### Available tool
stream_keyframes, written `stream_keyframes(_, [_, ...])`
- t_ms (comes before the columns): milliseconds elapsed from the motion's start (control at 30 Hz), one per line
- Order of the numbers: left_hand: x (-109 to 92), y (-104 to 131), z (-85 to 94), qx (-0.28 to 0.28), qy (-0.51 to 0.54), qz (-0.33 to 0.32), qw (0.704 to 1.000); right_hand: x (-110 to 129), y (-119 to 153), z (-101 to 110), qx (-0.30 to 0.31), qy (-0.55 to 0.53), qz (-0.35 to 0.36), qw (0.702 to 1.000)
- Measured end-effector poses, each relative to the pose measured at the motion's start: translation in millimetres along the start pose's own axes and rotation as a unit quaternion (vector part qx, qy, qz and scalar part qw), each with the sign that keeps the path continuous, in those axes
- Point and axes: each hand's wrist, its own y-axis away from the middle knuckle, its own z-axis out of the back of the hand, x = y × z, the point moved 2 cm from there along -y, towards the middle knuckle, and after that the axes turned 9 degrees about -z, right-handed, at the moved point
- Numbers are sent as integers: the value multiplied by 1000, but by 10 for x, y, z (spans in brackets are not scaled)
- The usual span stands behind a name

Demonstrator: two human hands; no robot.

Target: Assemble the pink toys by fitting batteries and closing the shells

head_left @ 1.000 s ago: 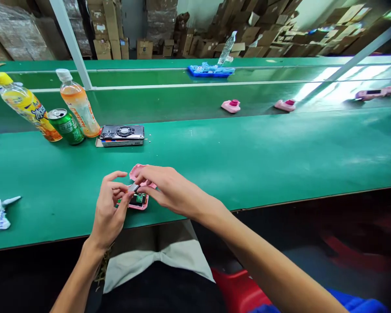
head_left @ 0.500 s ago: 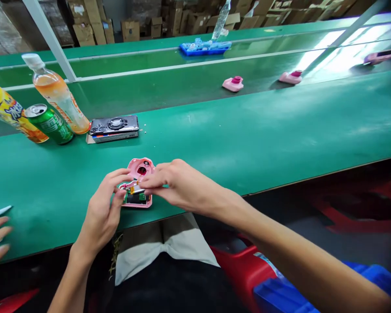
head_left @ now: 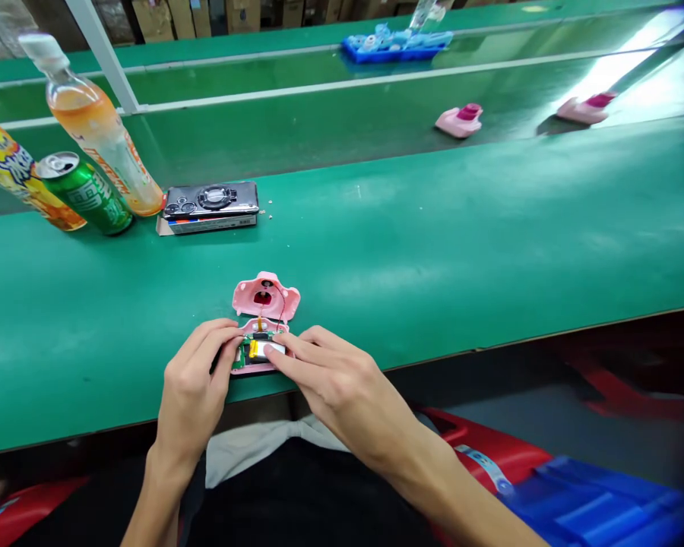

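Note:
A pink toy camera lies opened near the table's front edge. Its front shell [head_left: 274, 304], inside upward, rests behind the other half and is joined to it by a thin wire. In the lower pink housing [head_left: 254, 368] sits a green circuit board [head_left: 239, 358]. My left hand [head_left: 197, 376] grips the housing's left side between thumb and fingers. With thumb and forefinger, my right hand [head_left: 339, 376] holds a silver battery with yellow tape [head_left: 258, 349] over the board. The fingertips partly cover the battery's right end.
A phone [head_left: 213, 200] lies on a small box behind the camera. Left of it stand a green can [head_left: 88, 194] and two drink bottles, one orange [head_left: 99, 125]. Pink camera parts [head_left: 459, 121] and a blue tray [head_left: 396, 47] sit on the conveyor beyond.
The battery has moved down from the housing's upper edge onto the board area, with my right hand. The front shell shows more fully. The view has shifted, and a hand at far left has drawn back.

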Motion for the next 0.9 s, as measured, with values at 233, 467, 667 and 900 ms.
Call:
stream_keyframes(233, [-5, 39, -20, 9, -28, -26, 999, 77, -97, -70, 9, 96, 41, 994])
stream_keyframes(467, [-15, 74, 3, 28, -35, -38, 998, 257, -65, -60, 22, 212, 56, 975])
stream_keyframes(667, [36, 150, 105, 153, -5, -94, 984, 301, 43, -76, 9, 233, 53, 971])
stream_keyframes(900, [54, 130, 85, 140, -10, -103, 985, 0, 62, -192, -112, 118, 55, 985])
